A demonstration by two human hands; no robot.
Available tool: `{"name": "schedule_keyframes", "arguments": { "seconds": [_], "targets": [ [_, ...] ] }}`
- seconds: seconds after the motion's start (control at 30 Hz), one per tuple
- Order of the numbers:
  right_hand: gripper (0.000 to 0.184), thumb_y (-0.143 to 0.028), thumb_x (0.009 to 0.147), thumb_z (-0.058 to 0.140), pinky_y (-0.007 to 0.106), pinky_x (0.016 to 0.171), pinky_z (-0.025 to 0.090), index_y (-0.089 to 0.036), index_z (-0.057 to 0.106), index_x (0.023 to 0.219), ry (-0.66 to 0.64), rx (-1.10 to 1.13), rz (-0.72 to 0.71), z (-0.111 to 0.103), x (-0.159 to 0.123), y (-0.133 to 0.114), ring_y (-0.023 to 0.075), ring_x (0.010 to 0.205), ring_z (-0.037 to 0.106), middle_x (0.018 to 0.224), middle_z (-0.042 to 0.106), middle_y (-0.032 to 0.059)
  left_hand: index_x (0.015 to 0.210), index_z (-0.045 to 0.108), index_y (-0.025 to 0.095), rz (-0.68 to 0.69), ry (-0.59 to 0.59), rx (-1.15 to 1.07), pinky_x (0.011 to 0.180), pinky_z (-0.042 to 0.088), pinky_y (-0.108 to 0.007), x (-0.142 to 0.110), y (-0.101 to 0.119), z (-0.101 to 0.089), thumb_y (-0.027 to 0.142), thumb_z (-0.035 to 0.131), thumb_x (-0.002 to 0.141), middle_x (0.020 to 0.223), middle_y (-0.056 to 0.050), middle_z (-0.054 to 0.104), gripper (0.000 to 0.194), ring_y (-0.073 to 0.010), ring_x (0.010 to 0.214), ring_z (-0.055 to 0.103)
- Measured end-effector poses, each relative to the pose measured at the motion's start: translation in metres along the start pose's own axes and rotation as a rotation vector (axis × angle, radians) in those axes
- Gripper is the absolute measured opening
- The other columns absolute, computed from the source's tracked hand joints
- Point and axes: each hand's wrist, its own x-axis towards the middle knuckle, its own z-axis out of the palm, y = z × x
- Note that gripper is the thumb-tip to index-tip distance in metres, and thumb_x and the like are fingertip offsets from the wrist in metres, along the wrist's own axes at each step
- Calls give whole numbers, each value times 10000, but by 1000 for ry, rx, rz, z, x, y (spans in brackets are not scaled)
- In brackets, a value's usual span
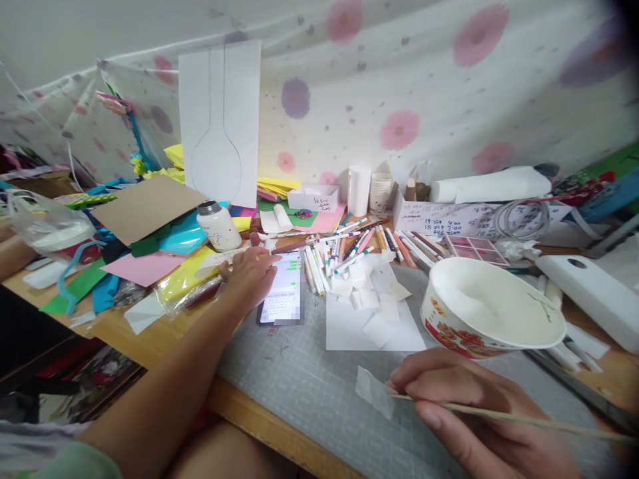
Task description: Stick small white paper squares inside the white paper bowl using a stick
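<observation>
My left hand (249,276) reaches over the upper left part of a smartphone (282,286), which lies on the grey cutting mat (269,372). Its fingers are apart, and a fingertip is at the lit screen, where a chat and a keyboard show. In the lower right, my right hand (469,399) is closed in a pinch on a thin wooden stick (499,411). A small piece of whitish, translucent paper (374,391) sits at the stick's tip, by the fingertips. Beyond that hand stands a large paper bowl (492,306) with white stuff inside.
Cut paper pieces (372,293) lie on a white sheet (369,336). Several markers (344,249) are heaped behind them. A white bottle (218,226) stands left, near coloured papers (150,266). A board with a drawn flask outline (219,120) leans at the back. Another person's arm (14,253) shows far left.
</observation>
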Motion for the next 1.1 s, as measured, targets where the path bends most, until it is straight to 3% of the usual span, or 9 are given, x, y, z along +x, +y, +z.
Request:
{"name": "schedule_keyframes", "arguments": {
  "seconds": [0.2,0.47,0.83,1.1],
  "targets": [
    [188,-54,885,628,103,707,639,-230,694,905,-5,-10,-14,0,1,0,105,735,811,829,817,-3,1270,745,300,9,47,-12,1074,329,-702,-8,2,-10,307,421,977,1413,-125,619,436,-405,1278,524],
    [200,-51,878,622,120,714,646,-239,676,917,1,-5,-3,1,-2,0,109,746,814,846,816,-10,1164,790,240,67,151,-45,1013,429,-531,-53,-15,-23,333,378,983,1270,-136,686,460,-346,1190,606],
    [164,-95,914,616,146,642,660,-243,678,881,10,-30,-20,0,2,-5,135,679,818,808,822,-4,1035,813,253,130,143,-98,1025,410,-513,-69,-17,-23,329,393,982,1171,-96,740,430,-324,1163,645],
    [195,-60,888,603,114,686,646,-240,669,922,-27,-44,-39,-1,1,-5,110,732,815,845,816,-6,949,809,259,173,147,-111,1028,386,-537,-80,-20,-21,313,408,984,1115,-93,751,406,-306,1110,677]
  ]
}}
